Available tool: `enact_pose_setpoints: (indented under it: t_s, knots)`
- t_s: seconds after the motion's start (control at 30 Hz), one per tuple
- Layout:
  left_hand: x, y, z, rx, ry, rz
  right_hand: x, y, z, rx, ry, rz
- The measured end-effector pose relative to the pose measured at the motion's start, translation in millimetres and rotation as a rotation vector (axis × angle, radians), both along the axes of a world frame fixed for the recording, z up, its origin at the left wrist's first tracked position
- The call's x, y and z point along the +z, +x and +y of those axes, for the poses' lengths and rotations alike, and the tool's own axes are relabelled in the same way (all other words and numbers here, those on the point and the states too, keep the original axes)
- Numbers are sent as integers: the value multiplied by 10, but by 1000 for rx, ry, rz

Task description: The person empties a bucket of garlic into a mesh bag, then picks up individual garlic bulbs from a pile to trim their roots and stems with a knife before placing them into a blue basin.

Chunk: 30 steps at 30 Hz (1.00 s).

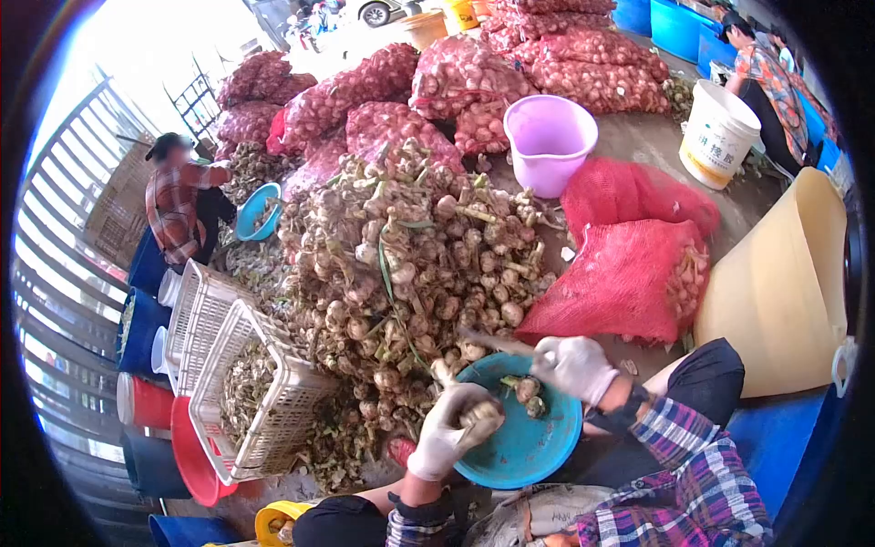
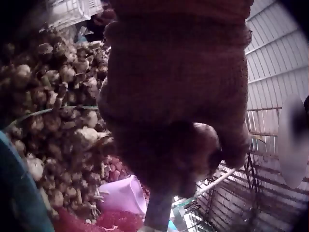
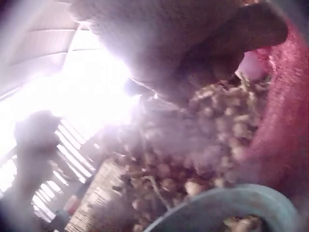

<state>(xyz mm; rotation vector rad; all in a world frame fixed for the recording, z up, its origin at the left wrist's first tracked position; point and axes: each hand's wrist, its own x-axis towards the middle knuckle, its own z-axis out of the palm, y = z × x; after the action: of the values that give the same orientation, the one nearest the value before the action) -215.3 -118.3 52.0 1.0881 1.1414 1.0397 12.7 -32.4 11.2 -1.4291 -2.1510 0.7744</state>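
My gloved left hand [image 1: 453, 430] grips a garlic bulb [image 1: 481, 415] over the left rim of a blue-green basin [image 1: 567, 438]. A pale stalk [image 1: 444, 372] sticks up past the fingers. In the left wrist view the glove is dark, and part of the bulb [image 2: 207, 137] shows beneath it. My gloved right hand [image 1: 576, 368] holds a knife by its handle above the basin's right side. Its blurred blade [image 1: 497, 343] points left, towards the heap of garlic [image 1: 428, 273]. A few bulbs [image 1: 529, 397] with green stems lie inside the basin.
White plastic crates [image 1: 319, 387], one with trimmings, stand left of the heap. Red mesh sacks [image 1: 611, 278] and a purple bucket [image 1: 538, 173] are beyond the basin. At right stands a tall cream tub [image 1: 775, 283]. Another person [image 1: 178, 205] sits at far left.
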Motion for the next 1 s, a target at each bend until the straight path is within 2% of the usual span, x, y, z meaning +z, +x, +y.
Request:
enact_pose_setpoints:
  t_s: [0.03, 0.1, 0.13, 0.17, 0.2, 0.23, 0.27, 0.33, 0.37, 0.43, 0.5, 0.57, 0.63, 0.7, 0.77, 0.8, 0.9, 0.93, 1.0]
  knots:
    - [-165, 15, 70, -22, 293, 323, 40, -73, -11, 69, 16, 52]
    - [-247, 76, 36, -23, 435, 769, 227, -204, -74, 248, 39, 58]
    - [-127, 88, 64, -53, 587, 867, 31, -143, -2, 256, -48, 59]
    - [16, 118, 41, -59, 573, 894, -265, -38, 69, 260, -140, 58]
    - [77, 110, -11, -116, 588, 889, -312, 28, 174, 128, -41, -320]
    - [109, 62, 9, -169, 614, 891, -303, 172, 223, 38, -109, -319]
    - [70, 26, 72, -175, 615, 886, -342, 207, 258, -28, -72, -300]
    - [-150, 30, 87, -477, 320, 660, -284, 279, 192, -68, -70, -304]
    - [-274, 35, 164, -479, 316, 655, -172, 284, 200, -90, -76, -234]
    - [-564, -10, 364, -230, 268, 836, -146, 260, 201, -125, -95, -153]
    - [-850, -79, 862, 0, -117, 816, -182, 253, 206, -123, -116, -33]
    - [-1285, -151, 1324, -11, -522, 1123, -237, 248, 230, -116, -52, -136]
    - [-2211, -396, 1528, -171, -555, 1013, -236, 250, 252, -115, -69, -168]
    - [-2176, -341, 1559, -182, -476, 1055, -209, 241, 293, -133, -144, -47]
    - [-2337, -444, 1533, -85, -361, 952, -201, 241, 328, -138, -92, -114]
    - [-2302, -476, 1489, -90, -369, 952, -225, 235, 321, -145, -113, -81]
    - [-1757, -561, 1314, 168, -196, 209, -222, 135, 307, -158, -177, -44]
    - [-1398, -507, 1247, 136, -247, 94, -224, 84, 283, -94, -146, -55]
    - [-1078, -390, 1036, 114, -149, 63, -182, -37, 222, 25, -62, -87]
